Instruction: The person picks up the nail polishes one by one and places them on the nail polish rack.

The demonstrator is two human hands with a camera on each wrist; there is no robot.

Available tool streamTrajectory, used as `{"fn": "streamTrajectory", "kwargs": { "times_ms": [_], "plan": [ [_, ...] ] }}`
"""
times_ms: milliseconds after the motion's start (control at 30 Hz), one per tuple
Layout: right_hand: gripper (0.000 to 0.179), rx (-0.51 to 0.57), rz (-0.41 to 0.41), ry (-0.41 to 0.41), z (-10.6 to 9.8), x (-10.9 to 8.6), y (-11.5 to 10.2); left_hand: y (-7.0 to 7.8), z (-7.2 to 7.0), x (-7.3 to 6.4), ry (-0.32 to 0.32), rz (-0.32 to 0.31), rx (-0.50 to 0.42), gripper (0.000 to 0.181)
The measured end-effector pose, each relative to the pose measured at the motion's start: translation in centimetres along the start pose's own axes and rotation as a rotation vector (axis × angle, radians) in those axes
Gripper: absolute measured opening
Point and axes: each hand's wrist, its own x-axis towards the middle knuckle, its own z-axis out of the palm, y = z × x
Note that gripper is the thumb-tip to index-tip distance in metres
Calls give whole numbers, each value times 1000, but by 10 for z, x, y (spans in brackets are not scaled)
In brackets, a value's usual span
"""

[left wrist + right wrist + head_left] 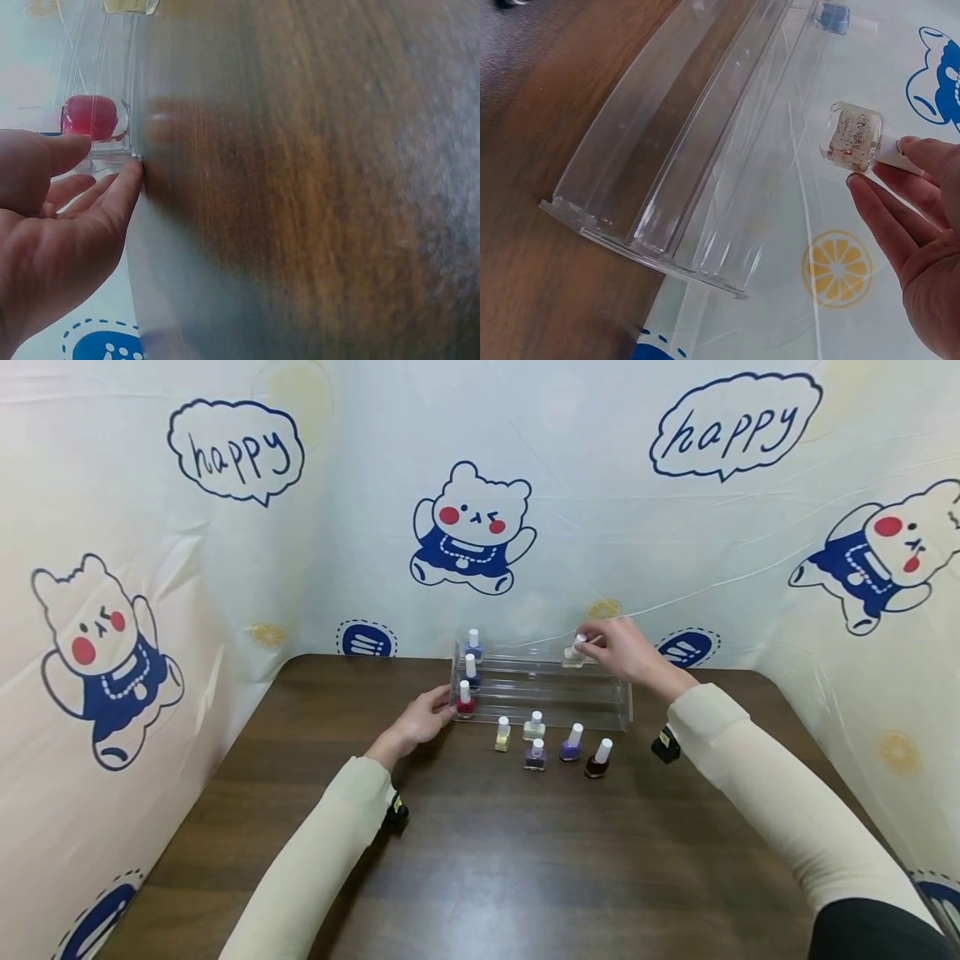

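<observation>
My right hand (618,647) pinches the white cap of a clear nail polish bottle (855,139) with specks in it. It holds the bottle over the back tier of a clear stepped rack (551,712), toward the right end. At the rack's left end, my left hand (422,716) holds the end panel between thumb and fingers. Three bottles stand in the rack's left end: a light blue one (474,648) at the back, a dark blue one (470,672) in the middle and a red one (466,700) in front.
In front of the rack, several nail polish bottles stand on the brown table (480,860): yellow (502,737), clear (534,728), greyish purple (536,757), violet (572,745) and near-black (597,762). A printed sheet (360,543) hangs behind and at both sides.
</observation>
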Motion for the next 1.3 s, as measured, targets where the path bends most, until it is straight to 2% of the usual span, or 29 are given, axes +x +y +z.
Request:
{"fn": "streamTrajectory", "kwargs": {
  "times_ms": [400, 700, 1000, 1300],
  "plan": [
    [23, -12, 24, -4, 6, 24, -1, 0, -1, 3, 0, 20, 0, 57],
    [21, -22, 20, -48, 23, 44, 2, 0, -3, 2, -5, 24, -4, 57],
    [18, -41, -3, -88, 41, 54, 6, -5, 0, 0, -1, 24, -12, 55],
    [14, -58, 17, -67, 47, 58, 7, -4, 0, -2, -4, 20, -15, 56]
  ]
}}
